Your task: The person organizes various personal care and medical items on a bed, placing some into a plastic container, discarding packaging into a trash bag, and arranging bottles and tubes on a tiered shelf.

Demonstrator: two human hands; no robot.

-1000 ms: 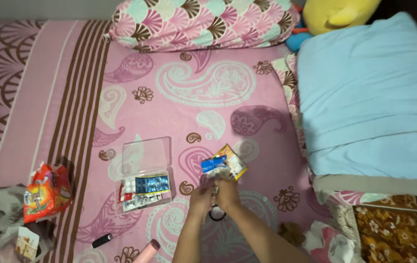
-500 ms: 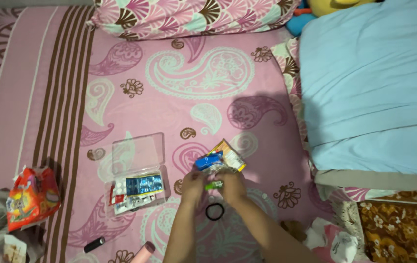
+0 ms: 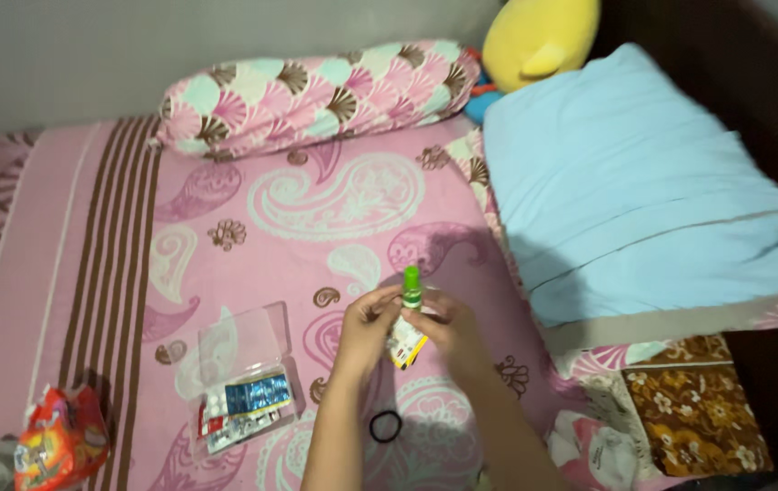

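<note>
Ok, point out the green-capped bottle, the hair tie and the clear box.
green-capped bottle point(image 3: 412, 285): head view, on its green cap, above both hands.
hair tie point(image 3: 386, 425): head view, on the black ring's lower edge, lying on the bedsheet.
clear box point(image 3: 241, 341): head view, on its open lid.

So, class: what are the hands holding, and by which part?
Both hands, left and right, hold a small green-capped bottle by its body, cap up; packets sit beneath it.
</note>
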